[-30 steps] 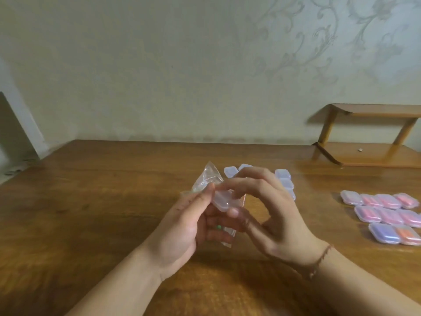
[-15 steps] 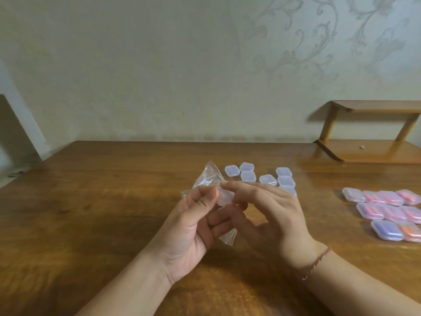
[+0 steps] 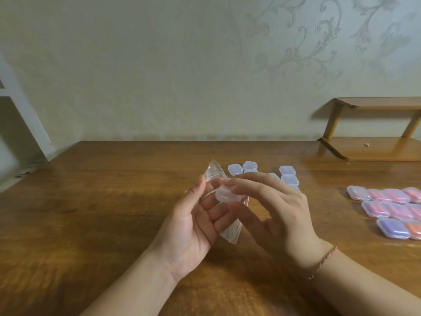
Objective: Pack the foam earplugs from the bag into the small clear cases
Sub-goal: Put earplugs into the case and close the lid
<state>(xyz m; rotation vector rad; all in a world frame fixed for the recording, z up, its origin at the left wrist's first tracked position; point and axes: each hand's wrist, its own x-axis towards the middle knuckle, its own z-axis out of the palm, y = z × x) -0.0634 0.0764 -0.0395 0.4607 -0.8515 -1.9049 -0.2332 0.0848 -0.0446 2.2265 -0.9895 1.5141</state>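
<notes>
Pinching a small clear case (image 3: pixel 229 195) between thumb and fingertips, the right hand (image 3: pixel 276 215) hovers above the wooden table (image 3: pixel 95 215), a thin red cord bracelet (image 3: pixel 323 262) at its wrist. The left hand (image 3: pixel 193 226) faces it palm up, its fingers curled round a crumpled clear bag (image 3: pixel 224 215) that stands up behind the case and hangs down between the two hands; the left thumb points upward just beside the case. Whether the bag has earplugs inside is too blurred to tell. Beyond the right hand's fingertips lies a cluster of empty clear cases (image 3: pixel 288 171). Well off to that hand's outer side sit rows of filled cases (image 3: pixel 387 202) showing pink, orange and purple. Farther beyond them stands a low wooden shelf (image 3: pixel 373 147).
</notes>
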